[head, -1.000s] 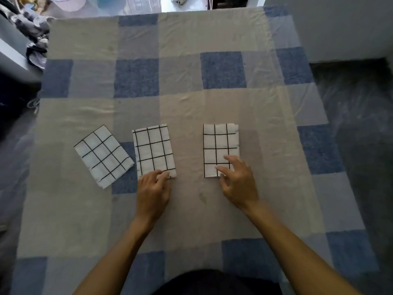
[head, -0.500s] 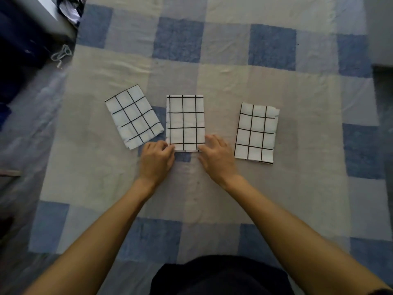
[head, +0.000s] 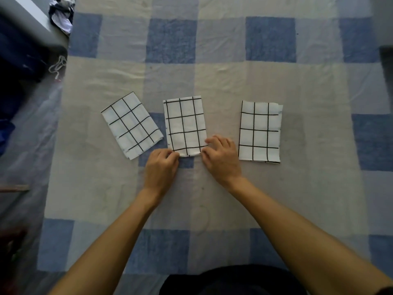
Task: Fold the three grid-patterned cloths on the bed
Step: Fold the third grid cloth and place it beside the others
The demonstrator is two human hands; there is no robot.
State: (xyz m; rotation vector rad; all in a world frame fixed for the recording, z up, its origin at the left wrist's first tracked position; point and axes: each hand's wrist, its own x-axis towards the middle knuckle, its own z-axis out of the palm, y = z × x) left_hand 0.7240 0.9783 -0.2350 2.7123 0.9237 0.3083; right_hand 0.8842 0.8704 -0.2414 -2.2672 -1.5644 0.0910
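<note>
arms: 2 forearms (head: 119,237) are showing bare, no sleeves
hands: left hand (head: 160,170), right hand (head: 222,159), wearing nothing
torso: wearing dark garment (head: 231,281)

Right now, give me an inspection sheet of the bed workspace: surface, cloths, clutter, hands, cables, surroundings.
Surface: checked bedsheet, blue, grey and cream squares, lightly wrinkled.
Job's things: left cloth folded, lying askew; middle cloth folded, upright; right cloth folded, apart from the others.
Clutter: nothing seen on the sheet.
Grippers: left hand and right hand pinch the middle cloth's near corners.
Cables: white cord off the bed's left edge.
Surroundings: bundled fabric on a ledge at top left; dark floor at right.
</note>
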